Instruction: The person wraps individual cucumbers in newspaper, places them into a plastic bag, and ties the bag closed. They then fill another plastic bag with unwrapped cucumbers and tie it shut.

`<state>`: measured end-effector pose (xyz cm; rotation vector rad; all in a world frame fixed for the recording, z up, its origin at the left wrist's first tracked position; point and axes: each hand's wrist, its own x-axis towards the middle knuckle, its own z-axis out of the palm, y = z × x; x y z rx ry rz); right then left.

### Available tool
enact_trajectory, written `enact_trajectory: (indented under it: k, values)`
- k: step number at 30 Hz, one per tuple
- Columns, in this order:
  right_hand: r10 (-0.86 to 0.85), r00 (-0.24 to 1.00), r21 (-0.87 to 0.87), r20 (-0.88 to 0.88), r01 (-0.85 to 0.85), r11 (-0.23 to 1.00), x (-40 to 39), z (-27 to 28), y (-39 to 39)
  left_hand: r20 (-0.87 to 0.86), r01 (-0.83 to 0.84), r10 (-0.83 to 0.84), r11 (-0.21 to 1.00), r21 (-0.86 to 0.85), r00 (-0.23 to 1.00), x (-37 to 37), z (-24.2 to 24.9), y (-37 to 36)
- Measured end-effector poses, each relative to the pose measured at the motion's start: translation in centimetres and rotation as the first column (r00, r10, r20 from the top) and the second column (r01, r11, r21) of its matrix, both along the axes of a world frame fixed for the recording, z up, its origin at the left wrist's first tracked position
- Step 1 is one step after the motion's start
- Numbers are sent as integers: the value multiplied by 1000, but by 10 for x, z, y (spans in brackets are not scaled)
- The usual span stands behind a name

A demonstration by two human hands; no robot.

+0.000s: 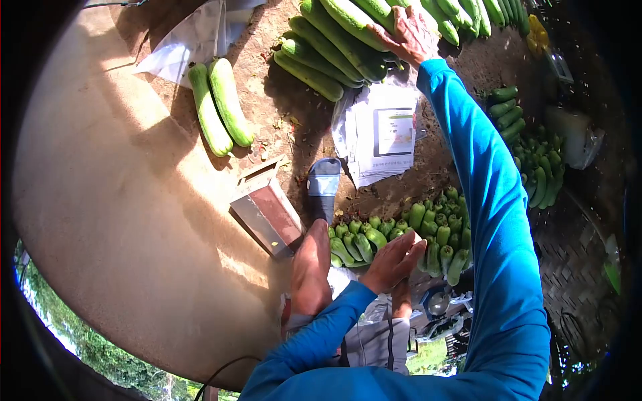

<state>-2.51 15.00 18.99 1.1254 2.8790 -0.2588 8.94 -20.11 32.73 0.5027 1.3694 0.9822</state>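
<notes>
My right hand (411,33) reaches far out in a blue sleeve and closes over the end of a long green gourd (351,43) in a stacked pile of gourds. My left hand (394,260) stays close to my body, fingers stretched out flat, at the edge of a heap of small green cucumbers (435,234). It holds nothing that I can see. My bare leg and sandalled foot (324,184) stretch out beside that heap.
Two more long gourds (221,103) lie apart on the dirt to the left. Printed white paper (384,134) lies between the piles, and an open reddish box (267,210) sits by my foot. More cucumbers (535,167) and a woven basket (575,254) are on the right.
</notes>
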Motion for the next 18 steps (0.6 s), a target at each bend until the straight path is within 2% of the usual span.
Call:
enact_trajectory:
  k: [1,2,3,4,5,6,7,8,9,10,12,13,14,15,16,17,18]
  values:
    - [70,993,80,-98,-62,995,2,-10,8,-88,39,-35,998,42,995,0,-4,-2]
    - [146,971,164,-188,-115,980,0,-9,12,-95,42,-38,998,45,995,0,-8,-3]
    - [142,970,169,-195,-109,979,-3,-7,18,77,42,-35,995,-88,996,0,-11,-5]
    - [45,996,-5,-75,-46,999,-11,6,21,245,66,-11,974,-217,970,-5,-8,0]
    - [-33,998,-172,59,42,984,-16,14,24,210,41,3,978,-206,978,-5,-10,2]
    - [-57,993,-116,106,69,991,-19,10,22,203,49,-7,978,-202,979,-7,-8,4]
    - [-65,993,-109,95,75,991,-20,10,29,262,14,51,970,-242,964,-9,-6,8]
    - [8,997,-110,72,0,994,-22,9,37,313,-18,110,959,-281,943,-12,-6,12]
    - [79,996,-111,49,-73,991,-25,12,43,328,-118,210,953,-279,921,-8,-5,14]
    - [151,988,-114,31,-147,983,-25,13,46,319,-113,201,955,-275,926,-7,-7,14]
    - [122,984,-158,-130,-142,977,-16,15,47,321,-101,185,960,-261,929,-2,-11,14]
    - [118,984,-163,-131,-139,977,-14,14,49,313,-81,170,957,-278,935,-5,-10,15]
    - [31,997,-408,-69,-56,911,-13,13,53,313,-77,170,955,-287,934,-8,-11,14]
    - [-41,999,-623,12,39,782,-10,11,53,235,-87,159,953,-289,959,-15,-13,13]
    - [-165,984,-684,-59,81,725,0,11,41,156,-98,148,953,-288,977,-27,-11,18]
    - [-149,965,-687,-216,-41,726,17,13,27,141,-138,194,932,-334,971,-39,-8,25]
    - [-136,921,-669,-364,-157,726,36,21,10,148,-287,357,889,-357,922,-42,-13,24]
